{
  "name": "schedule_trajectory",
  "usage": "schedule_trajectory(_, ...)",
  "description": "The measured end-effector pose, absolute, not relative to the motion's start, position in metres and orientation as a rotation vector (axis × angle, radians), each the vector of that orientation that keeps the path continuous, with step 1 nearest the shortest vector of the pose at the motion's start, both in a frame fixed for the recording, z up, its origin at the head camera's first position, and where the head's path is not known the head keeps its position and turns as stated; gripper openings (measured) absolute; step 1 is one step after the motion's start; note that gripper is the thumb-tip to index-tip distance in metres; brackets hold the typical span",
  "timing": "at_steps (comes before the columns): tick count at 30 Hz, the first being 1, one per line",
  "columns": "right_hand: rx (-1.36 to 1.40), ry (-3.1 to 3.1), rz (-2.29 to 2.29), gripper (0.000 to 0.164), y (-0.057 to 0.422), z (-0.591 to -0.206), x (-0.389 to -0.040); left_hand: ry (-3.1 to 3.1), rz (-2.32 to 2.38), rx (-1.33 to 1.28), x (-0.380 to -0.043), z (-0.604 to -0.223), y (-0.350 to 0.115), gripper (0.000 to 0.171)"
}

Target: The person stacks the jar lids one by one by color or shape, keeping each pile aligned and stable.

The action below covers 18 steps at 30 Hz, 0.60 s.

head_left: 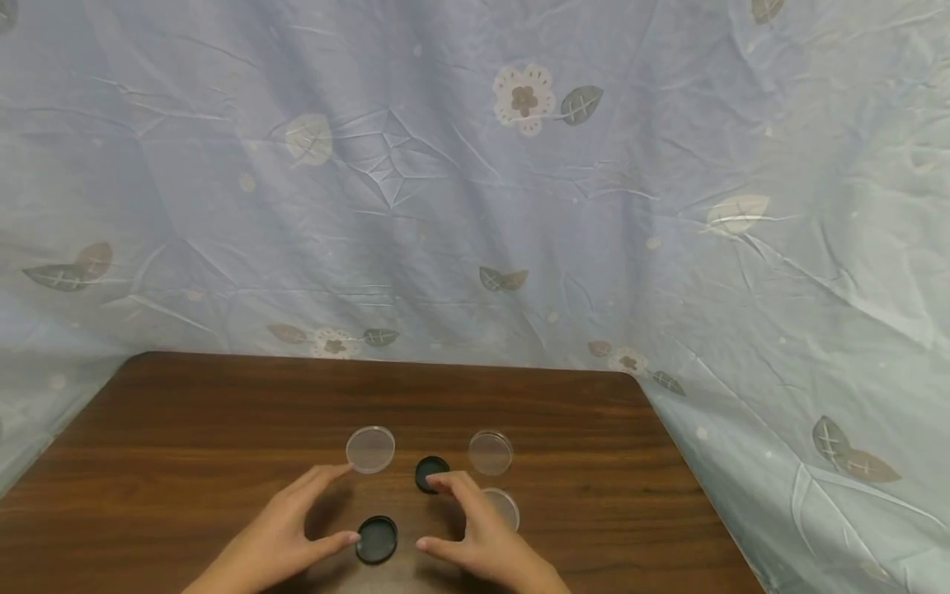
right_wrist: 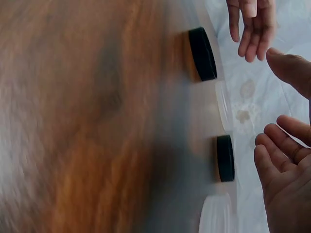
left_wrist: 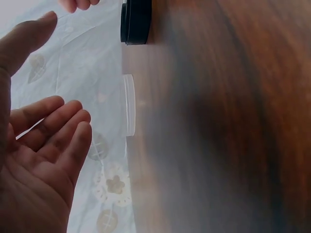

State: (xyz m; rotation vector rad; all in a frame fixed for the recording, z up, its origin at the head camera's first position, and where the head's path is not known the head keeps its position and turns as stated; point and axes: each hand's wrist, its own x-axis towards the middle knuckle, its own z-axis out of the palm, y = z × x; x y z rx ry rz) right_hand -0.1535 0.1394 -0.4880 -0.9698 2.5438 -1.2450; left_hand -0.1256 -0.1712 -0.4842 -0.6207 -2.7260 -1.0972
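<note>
Between the hands (head_left: 284, 521) (head_left: 488, 532), nearer the left, the larger black disc (head_left: 377, 540)

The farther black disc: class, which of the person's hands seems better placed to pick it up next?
Probably the right hand: it looks empty and, in the head view, overlaps the farther black disc. The left hand is farther off, at the nearer black disc.
</note>
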Motion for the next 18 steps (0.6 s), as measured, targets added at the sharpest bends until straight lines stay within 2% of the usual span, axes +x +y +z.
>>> schedule_trajectory(10, -1.003, 2.51, -1.23, 0.067, 0.119, -0.495, -0.15, -2.63, -1.09, -0.832, -0.128, -0.499, -0.172, 0.072)
schedule_trajectory(18, -1.073, 2.52, -1.189, 0.063, 0.108, -0.501, -0.15, -2.696, -1.119, -0.927, -0.132, -0.502, -0.169, 0.071)
